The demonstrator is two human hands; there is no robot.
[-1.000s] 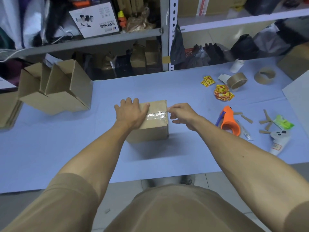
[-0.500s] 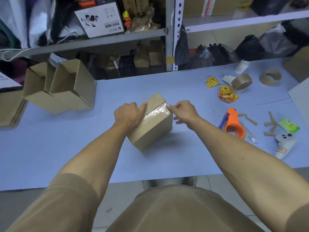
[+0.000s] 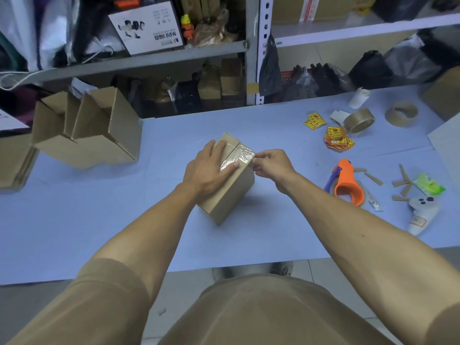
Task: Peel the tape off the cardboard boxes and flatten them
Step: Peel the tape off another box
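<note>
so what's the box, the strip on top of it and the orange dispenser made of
Box: plain brown cardboard, matte, judging by its dull, even faces and crisp folded edges.
Strip: looks like clear plastic tape, glossy and wrinkled, with the cardboard showing through. The left hand rests on it and the right hand pinches its end.
Dispenser: probably moulded plastic, smooth with a soft sheen.

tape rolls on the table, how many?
3. One brown tape roll at far right beside the yellow stickers, a near-empty cardboard core just right of it, and one loaded in the orange tape dispenser. Others may be hidden.
</note>
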